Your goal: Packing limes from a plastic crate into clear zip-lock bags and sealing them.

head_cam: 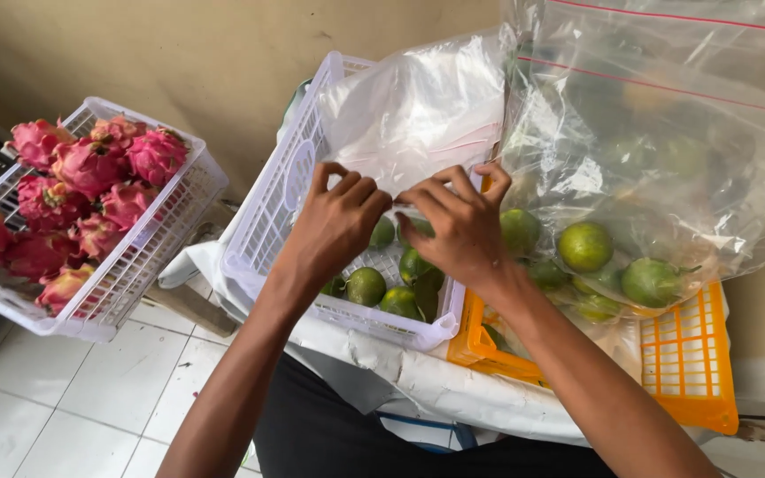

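Note:
My left hand [336, 221] and my right hand [458, 226] pinch the lower edge of a clear plastic bag [413, 115] that stands up over a white lattice basket [281, 190]. Both hands hover above several green citrus fruits [367, 286] lying in that basket. The fingertips of the two hands nearly meet at the bag's edge.
A large clear bag with red seal lines [666, 150] holds more green fruits [584, 246] over an orange basket [692, 354] at the right. A white basket [148, 257] of pink dragon fruits [90, 168] stands at the left. White floor tiles [73, 398] lie below.

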